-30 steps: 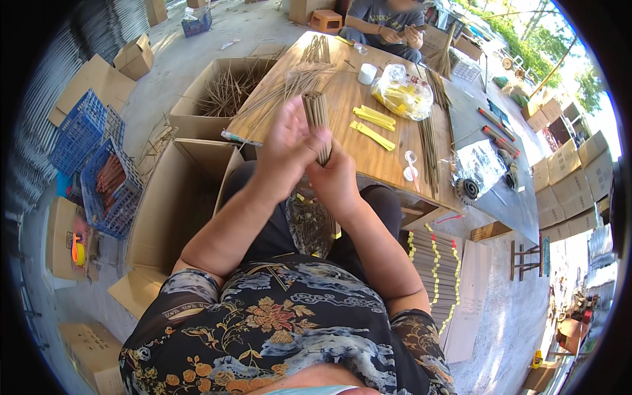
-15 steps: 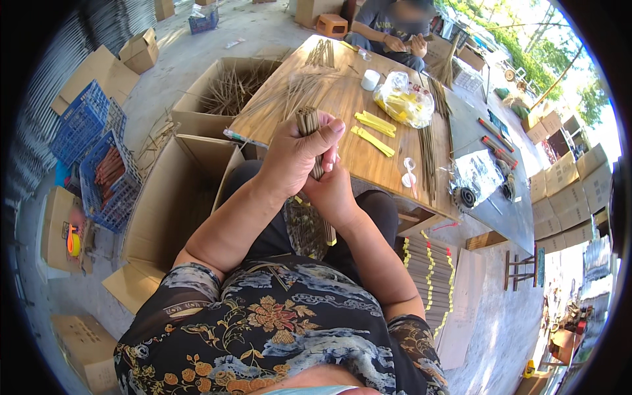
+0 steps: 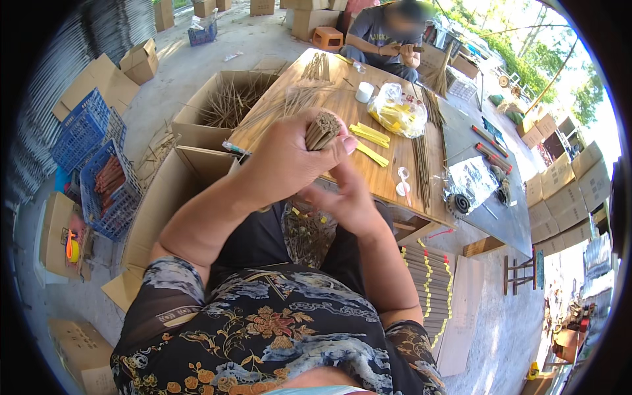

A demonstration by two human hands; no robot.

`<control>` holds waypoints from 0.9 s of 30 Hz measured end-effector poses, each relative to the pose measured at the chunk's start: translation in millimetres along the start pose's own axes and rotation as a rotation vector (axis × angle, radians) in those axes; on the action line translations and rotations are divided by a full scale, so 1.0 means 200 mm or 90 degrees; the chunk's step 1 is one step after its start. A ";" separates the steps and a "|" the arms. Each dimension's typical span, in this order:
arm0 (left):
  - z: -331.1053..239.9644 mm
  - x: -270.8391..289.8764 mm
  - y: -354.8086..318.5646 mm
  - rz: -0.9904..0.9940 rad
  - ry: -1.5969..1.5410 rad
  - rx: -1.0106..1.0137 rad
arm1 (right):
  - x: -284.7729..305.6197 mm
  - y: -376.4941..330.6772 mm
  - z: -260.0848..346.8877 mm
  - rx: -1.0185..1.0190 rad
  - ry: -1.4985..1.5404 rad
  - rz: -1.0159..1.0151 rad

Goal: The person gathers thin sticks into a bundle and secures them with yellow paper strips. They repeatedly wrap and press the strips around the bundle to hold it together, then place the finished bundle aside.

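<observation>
Bundle of thin brown sticks [image 3: 322, 130] stands gathered and upright above the near edge of the table [image 3: 342, 105], left hand [image 3: 289, 161] fingers closed tight around it, right hand [image 3: 345, 197] loosely curled just below, while loose sticks [image 3: 303, 99] lie unbundled farther off.

Wooden table [image 3: 342, 115] with sticks [image 3: 421, 164], yellow strips [image 3: 370, 135]
</observation>
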State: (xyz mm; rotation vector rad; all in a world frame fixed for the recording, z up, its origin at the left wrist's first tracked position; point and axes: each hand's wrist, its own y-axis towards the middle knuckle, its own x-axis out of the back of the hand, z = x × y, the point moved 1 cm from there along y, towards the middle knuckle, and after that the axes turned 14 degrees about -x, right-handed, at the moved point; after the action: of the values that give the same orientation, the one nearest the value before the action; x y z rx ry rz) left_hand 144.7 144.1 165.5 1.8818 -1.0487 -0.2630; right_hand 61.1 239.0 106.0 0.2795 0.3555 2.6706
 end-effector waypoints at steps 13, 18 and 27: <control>0.00 0.00 -0.12 0.230 -0.216 0.411 | 0.06 -0.10 0.07 0.032 0.037 -0.117; 0.00 -0.03 -0.14 0.239 -0.207 0.437 | 0.06 -0.12 0.04 -0.047 0.112 -0.111; 0.06 -0.06 -0.17 0.253 -0.201 0.442 | 0.05 -0.13 0.01 -0.121 0.152 -0.129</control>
State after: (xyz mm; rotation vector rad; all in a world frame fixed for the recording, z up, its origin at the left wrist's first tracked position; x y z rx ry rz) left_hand 149.8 151.7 128.6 2.2051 -1.8792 0.0555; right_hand 62.5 265.8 102.4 -0.1291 0.1871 2.5166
